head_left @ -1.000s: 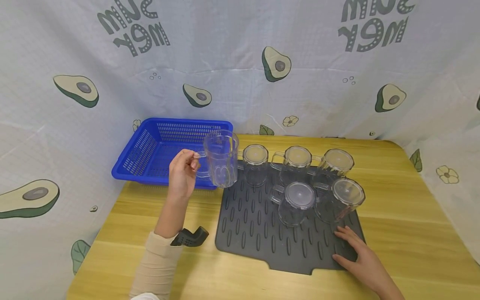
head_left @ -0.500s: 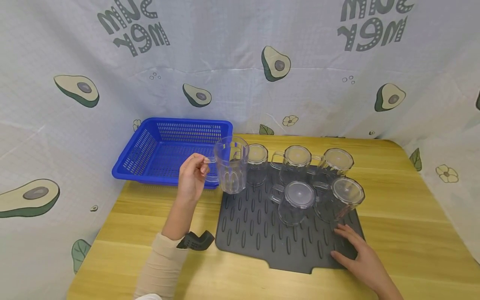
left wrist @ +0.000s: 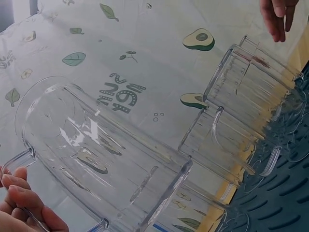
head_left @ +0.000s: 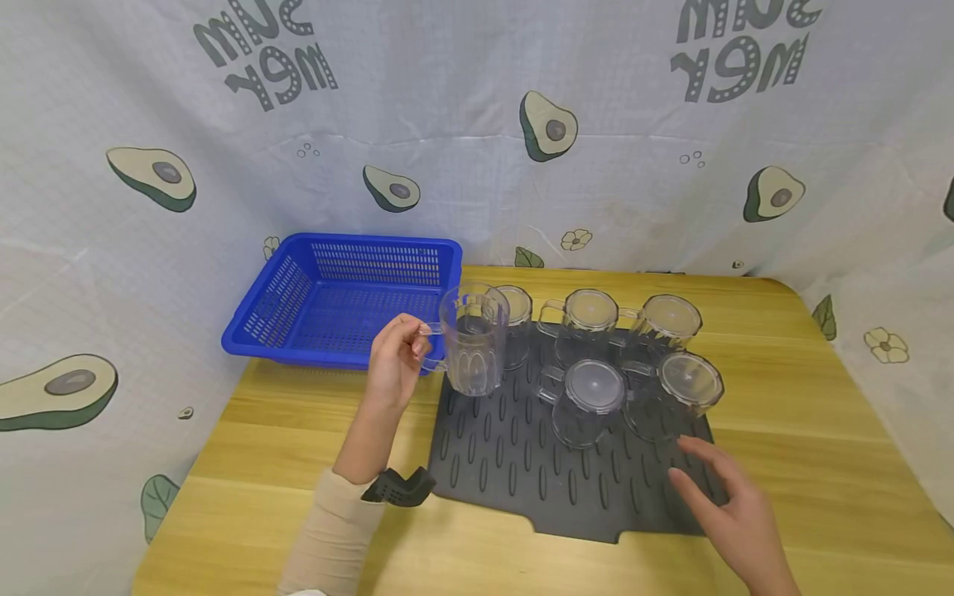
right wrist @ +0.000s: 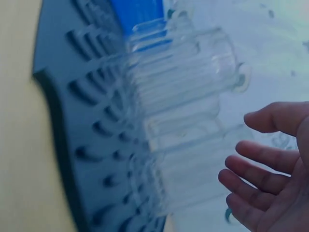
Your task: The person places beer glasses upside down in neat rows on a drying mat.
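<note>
My left hand (head_left: 397,360) grips a clear mug (head_left: 474,352) by its handle. The mug hangs over the back left corner of the dark grey drying mat (head_left: 507,480), its rim seemingly up. In the left wrist view this faceted mug (left wrist: 106,154) fills the middle, fingers (left wrist: 24,198) curled at the handle. Several clear mugs stand base up on the mat, among them a front middle mug (head_left: 594,397) and a front right mug (head_left: 689,389). My right hand (head_left: 734,509) is near the mat's front right corner, fingers extended and apart, holding nothing.
A blue plastic basket (head_left: 261,306) with slotted walls stands at the back left. The mat lies on a wooden table (head_left: 805,463). A white cloth (head_left: 462,124) printed with avocados hangs behind. A back left mug (head_left: 519,306) is partly behind the held one.
My left hand has carried the mug rightward and a little nearer, from beside the basket to over the mat. My right hand has shifted slightly right, away from the front right mug.
</note>
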{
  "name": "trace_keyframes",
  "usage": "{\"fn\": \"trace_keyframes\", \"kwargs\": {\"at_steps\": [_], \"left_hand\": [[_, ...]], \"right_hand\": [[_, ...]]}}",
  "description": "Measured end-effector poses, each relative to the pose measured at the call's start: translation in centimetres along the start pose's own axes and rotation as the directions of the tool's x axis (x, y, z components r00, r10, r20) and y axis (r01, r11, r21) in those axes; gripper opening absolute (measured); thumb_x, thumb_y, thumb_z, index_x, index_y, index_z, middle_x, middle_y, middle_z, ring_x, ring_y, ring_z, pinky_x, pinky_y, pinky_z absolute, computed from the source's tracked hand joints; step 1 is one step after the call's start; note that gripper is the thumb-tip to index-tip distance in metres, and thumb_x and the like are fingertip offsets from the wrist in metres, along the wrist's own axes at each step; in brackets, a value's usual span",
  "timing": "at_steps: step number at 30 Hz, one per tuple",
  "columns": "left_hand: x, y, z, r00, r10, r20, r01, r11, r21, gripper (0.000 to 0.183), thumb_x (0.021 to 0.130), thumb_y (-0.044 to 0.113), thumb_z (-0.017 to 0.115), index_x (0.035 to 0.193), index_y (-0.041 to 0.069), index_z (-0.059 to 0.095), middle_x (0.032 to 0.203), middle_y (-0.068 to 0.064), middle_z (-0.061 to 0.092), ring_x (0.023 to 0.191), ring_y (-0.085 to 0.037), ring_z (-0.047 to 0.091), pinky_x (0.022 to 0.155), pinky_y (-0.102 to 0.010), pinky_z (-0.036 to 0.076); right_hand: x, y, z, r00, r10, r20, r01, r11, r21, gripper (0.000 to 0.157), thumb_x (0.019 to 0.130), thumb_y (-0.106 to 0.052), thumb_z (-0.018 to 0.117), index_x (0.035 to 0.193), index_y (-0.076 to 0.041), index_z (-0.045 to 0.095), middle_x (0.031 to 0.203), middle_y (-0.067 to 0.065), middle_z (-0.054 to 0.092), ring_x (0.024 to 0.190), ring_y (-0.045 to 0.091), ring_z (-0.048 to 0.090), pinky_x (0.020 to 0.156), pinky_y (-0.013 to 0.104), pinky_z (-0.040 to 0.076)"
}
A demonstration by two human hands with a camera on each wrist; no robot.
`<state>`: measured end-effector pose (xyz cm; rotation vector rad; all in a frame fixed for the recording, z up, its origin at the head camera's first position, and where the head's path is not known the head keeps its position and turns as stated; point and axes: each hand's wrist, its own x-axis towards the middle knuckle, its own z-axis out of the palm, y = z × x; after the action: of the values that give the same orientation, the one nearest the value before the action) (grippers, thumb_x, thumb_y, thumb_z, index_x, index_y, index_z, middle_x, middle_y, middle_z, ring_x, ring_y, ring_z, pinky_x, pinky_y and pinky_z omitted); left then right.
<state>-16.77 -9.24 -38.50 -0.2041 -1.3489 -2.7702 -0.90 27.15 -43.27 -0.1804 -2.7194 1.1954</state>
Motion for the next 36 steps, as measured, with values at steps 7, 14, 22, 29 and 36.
{"fn": "trace_keyframes", "kwargs": {"at_steps": [7,14,22,29,36], "left_hand": [[-0.5,-0.6,0.4,0.999,-0.032,0.040,0.031,0.999,0.026,0.033,0.093,-0.001,0.037,0.072,0.012,0.059,0.062,0.004,0.052,0.055,-0.005,0.038,0.059,-0.018,0.031],[-0.9,-1.1,0.8,0.997,-0.041,0.059,0.040,0.999,0.031,0.030,0.092,0.001,0.039,0.072,0.011,0.059,0.063,0.004,0.052,0.054,-0.005,0.038,0.058,-0.018,0.032],[-1.2,-1.1,1.3,0.998,-0.017,0.061,0.018,1.000,-0.011,0.033,0.093,-0.001,0.035,0.071,0.012,0.056,0.066,0.004,0.054,0.054,-0.005,0.037,0.059,-0.018,0.034],[-1.2,-1.0,1.4,0.997,0.005,0.076,-0.003,1.000,-0.023,0.033,0.092,-0.001,0.036,0.071,0.013,0.058,0.064,0.004,0.054,0.054,-0.005,0.037,0.058,-0.018,0.032],[-1.3,-0.9,1.4,0.995,0.015,0.094,-0.014,1.000,-0.020,0.034,0.092,0.000,0.035,0.071,0.013,0.057,0.061,0.005,0.051,0.054,-0.005,0.037,0.057,-0.017,0.030]], "right_hand": [[0.3,-4.4,1.2,0.955,-0.228,-0.190,0.267,0.940,0.213,0.035,0.083,0.013,0.067,0.117,0.002,0.065,0.119,-0.013,0.061,0.115,-0.003,0.051,0.093,0.010,0.037],[1.2,-6.9,4.1,0.891,-0.432,-0.141,0.453,0.815,0.361,0.037,0.080,0.022,0.061,0.113,0.004,0.065,0.112,0.006,0.066,0.109,0.006,0.059,0.091,0.014,0.044],[1.9,-9.1,7.9,0.890,-0.455,-0.031,0.396,0.738,0.547,0.029,0.088,0.016,0.056,0.113,0.004,0.063,0.109,0.003,0.068,0.102,0.007,0.063,0.085,0.018,0.049],[3.1,-9.4,9.7,0.907,-0.418,0.049,0.292,0.710,0.641,0.020,0.093,0.010,0.054,0.111,0.007,0.064,0.106,0.010,0.068,0.101,0.009,0.064,0.085,0.022,0.051],[3.6,-10.0,11.2,0.942,-0.307,0.135,0.139,0.722,0.678,0.022,0.099,0.000,0.049,0.113,0.014,0.060,0.103,0.015,0.068,0.096,0.011,0.066,0.087,0.023,0.051]]}}
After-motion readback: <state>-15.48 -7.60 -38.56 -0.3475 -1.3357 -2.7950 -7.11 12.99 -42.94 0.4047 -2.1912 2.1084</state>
